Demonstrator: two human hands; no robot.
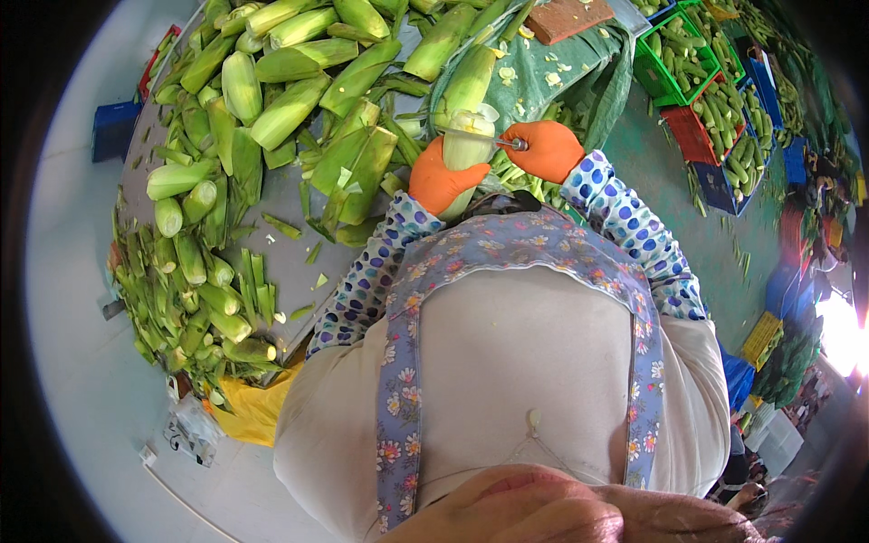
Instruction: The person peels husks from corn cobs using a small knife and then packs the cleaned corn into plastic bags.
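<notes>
In an orange glove, my left hand [445, 178] grips a pale green stalk, seemingly a trimmed husked vegetable stem [464, 151], upright in front of my apron. My right hand [545, 151], gloved alike, is closed on the handle of a knife [468, 134]. The blade lies across the upper end of the stalk, where cut bits stick up. Just behind it, a larger green husked piece [468, 81] leans on the green cloth [529, 75]. Many green husked pieces [292, 112] are heaped on the grey table to my left.
A reddish brick-like block [569, 19] rests on the cloth among pale scraps. Smaller trimmed pieces [220, 298] and leaves cover the left end of the grey table [292, 197]. On the right floor stand a green crate [679, 58], a red crate [703, 129] and blue crates, filled with green stems.
</notes>
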